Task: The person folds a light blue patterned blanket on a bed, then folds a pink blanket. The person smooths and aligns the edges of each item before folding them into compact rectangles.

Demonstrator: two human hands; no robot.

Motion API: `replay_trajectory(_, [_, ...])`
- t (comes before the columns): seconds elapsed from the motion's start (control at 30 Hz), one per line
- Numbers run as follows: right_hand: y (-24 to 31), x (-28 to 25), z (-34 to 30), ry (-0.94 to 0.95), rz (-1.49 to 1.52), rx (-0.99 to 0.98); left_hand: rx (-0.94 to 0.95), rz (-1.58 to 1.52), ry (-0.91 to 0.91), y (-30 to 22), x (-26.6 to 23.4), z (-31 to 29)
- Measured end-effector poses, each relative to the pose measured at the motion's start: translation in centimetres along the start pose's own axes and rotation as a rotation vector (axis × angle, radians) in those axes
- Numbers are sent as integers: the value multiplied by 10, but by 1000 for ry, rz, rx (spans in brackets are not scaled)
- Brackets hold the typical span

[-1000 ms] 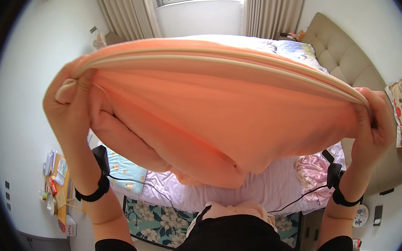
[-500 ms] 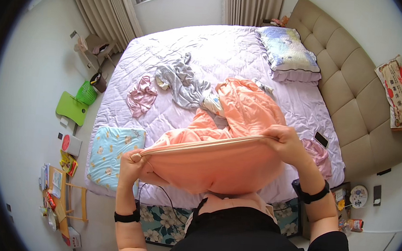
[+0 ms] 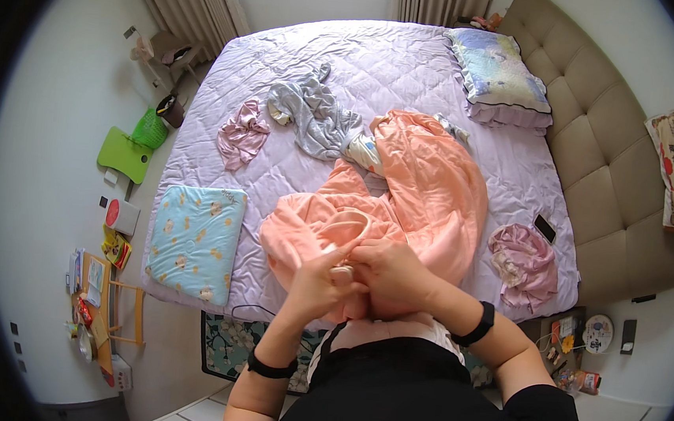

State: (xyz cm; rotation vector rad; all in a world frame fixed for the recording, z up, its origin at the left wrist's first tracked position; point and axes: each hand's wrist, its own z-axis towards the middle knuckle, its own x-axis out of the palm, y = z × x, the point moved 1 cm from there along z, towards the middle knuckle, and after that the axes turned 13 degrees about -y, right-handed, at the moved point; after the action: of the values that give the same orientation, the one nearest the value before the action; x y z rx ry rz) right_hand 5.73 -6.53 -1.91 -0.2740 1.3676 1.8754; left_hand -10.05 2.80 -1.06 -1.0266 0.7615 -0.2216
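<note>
A soft peach garment lies bunched on the near part of the bed, its close end drawn up in front of my body. My left hand is closed on the gathered edge of it. Right beside it, almost touching, my right hand pinches the same edge. Fine detail between the fingertips is hidden by the hands. Beyond the peach cloth lies a crumpled grey garment, with a pink satin-like piece to its left.
The bed has a lilac quilted cover. A folded light-blue patterned pad sits at its near left. Pink clothing and a phone lie to the right. Pillows rest by the padded headboard.
My hands have come together from far apart, bringing the stretched edge of the peach garment into a gathered bunch. The cloth between them has folded down, uncovering more of the pink clothing.
</note>
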Motion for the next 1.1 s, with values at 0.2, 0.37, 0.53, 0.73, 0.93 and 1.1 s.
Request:
replay_trajectory(0.2, [1, 20, -29, -20, 229, 86, -206, 284, 119, -6, 7, -25])
replay_trajectory(0.37, [-31, 24, -52, 273, 227, 95, -329, 259, 85, -11, -18, -57])
replay_trajectory(0.53, [-96, 39, -73, 421, 151, 67, -419, 50, -21, -21, -45, -91])
replay_trajectory(0.73, [-140, 64, -74, 457, -43, -100, -478, 48, -86, -40, -66, -121])
replay_trajectory(0.93, [-183, 70, -74, 706, -350, -146, -410, 121, -175, -49, -74, -140])
replay_trajectory(1.1, [-189, 44, -62, 793, 43, 134, -407, 198, -326, -46, -72, -158])
